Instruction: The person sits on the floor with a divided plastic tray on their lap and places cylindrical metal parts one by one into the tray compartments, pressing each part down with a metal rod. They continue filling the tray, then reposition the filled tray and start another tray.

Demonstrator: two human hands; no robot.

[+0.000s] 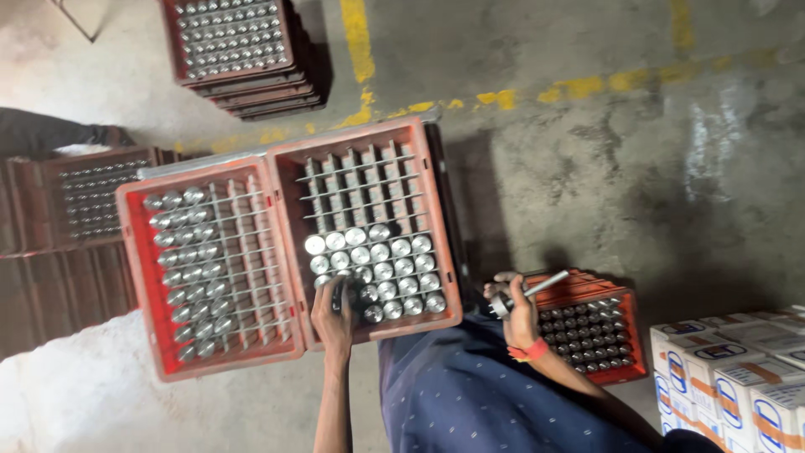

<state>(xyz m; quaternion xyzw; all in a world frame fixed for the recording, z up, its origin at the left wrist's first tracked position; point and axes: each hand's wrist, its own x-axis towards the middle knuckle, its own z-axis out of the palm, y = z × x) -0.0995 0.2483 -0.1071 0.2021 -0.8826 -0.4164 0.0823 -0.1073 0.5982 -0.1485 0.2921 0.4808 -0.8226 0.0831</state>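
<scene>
Red crate (369,143) standing half filled; left hand (334,309) is gripping a metal cylinder (341,294), right hand (518,309) clasping a pin tool (527,295).

Dim, soft overhead light, glare on the wet concrete floor (713,151) at right, slight motion blur throughout.

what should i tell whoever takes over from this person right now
Left hand: on a metal cylinder in the right red crate, near rows filled, far rows empty.
Right hand: grip shut on a metal part with a rod, over the low red crate of dark parts.
Left red crate: about three columns filled, the rest empty.
Left: the empty slots in both.
</scene>
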